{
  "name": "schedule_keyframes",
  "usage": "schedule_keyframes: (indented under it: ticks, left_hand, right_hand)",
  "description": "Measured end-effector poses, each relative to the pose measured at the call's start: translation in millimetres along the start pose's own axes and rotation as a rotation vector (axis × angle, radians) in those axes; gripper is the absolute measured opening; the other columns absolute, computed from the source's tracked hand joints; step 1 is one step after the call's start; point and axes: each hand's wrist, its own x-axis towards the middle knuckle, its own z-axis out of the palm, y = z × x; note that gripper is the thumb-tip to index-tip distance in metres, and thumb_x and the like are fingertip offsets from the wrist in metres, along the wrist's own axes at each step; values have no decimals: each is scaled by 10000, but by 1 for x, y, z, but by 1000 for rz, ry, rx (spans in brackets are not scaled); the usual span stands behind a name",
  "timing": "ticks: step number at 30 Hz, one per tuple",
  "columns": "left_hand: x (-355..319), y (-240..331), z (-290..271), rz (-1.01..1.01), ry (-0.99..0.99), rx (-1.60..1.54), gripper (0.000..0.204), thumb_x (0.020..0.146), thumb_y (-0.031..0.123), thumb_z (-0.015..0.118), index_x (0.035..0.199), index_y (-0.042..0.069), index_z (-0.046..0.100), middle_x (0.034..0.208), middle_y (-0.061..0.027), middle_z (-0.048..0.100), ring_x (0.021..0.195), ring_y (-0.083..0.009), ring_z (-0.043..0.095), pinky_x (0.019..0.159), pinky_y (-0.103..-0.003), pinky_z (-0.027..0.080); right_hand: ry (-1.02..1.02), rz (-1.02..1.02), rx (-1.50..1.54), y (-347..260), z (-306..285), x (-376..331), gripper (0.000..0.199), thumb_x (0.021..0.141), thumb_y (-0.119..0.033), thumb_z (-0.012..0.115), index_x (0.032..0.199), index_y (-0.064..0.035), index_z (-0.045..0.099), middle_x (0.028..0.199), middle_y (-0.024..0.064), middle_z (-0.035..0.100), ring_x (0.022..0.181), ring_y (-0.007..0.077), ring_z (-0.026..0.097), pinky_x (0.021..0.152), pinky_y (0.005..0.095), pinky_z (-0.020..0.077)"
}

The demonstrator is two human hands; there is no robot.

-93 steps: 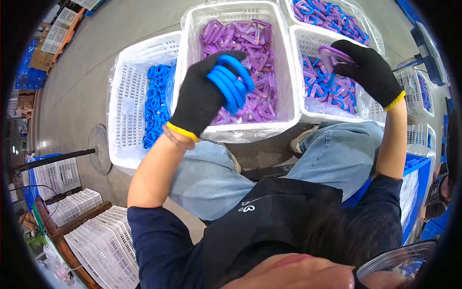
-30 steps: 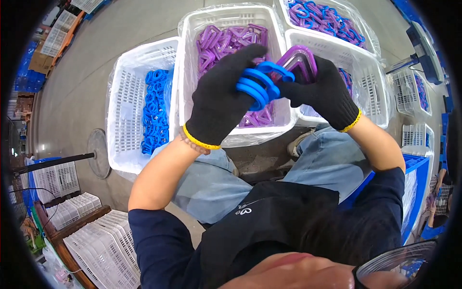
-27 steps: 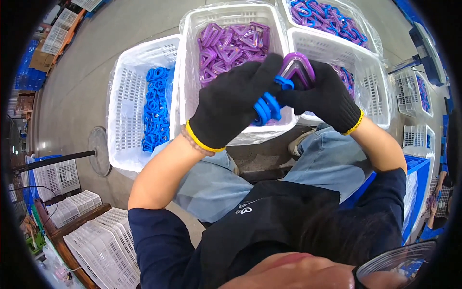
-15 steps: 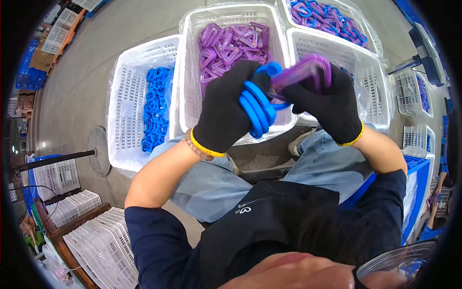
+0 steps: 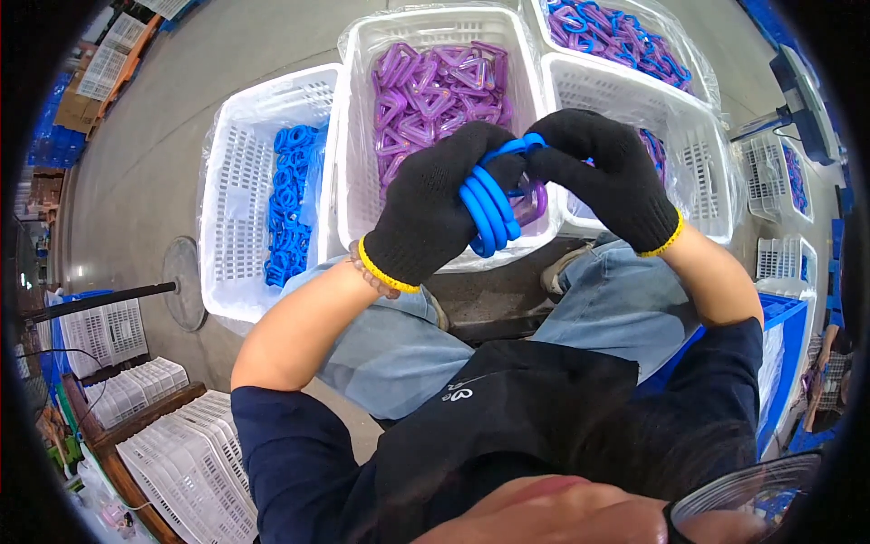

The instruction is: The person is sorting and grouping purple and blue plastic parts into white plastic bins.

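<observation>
Both my hands wear black knitted gloves with yellow cuffs and meet over the middle crate's near edge. My left hand (image 5: 430,199) is closed around several blue rings (image 5: 489,216), stacked side by side. My right hand (image 5: 603,172) is closed, its fingertips pinching another blue ring (image 5: 526,143) that sits higher, by the left fingers. Below the fingertips hangs a translucent purple triangular frame (image 5: 535,207), partly hidden by the rings and gloves; I cannot tell whether it is linked to the upper ring.
The middle white crate (image 5: 360,118) holds many purple frames (image 5: 435,91); the left crate (image 5: 237,136) holds blue rings (image 5: 294,199). Right of them, another crate (image 5: 634,77) contains some purple and blue pieces. Behind it are mixed pieces (image 5: 621,41). A screen (image 5: 802,100) stands far right.
The purple frame, raised in my right hand before, is now lower, between the hands. My right fingers have moved left onto the upper blue ring. The left hand keeps its rings.
</observation>
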Motion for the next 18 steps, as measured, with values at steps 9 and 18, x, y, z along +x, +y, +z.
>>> schedule_keyframes:
  ticks: [9,18]
  left_hand:
    - [7,-16,-66,-301,104,-324,232,918,61,550,1129,-22,595,899,-126,663,810,-170,653,723,-278,537]
    - [-9,-49,-81,-350,36,-132,263,851,75,531,1090,-12,596,913,-153,665,792,-215,651,722,-316,527]
  right_hand:
    - [165,15,-966,44,-89,9,257,862,-254,660,936,-7,668,879,142,691,785,282,671,730,329,512]
    - [-267,-300,-908,138,34,71,364,813,-237,677,1124,-58,617,1142,162,626,1050,349,596,900,414,481]
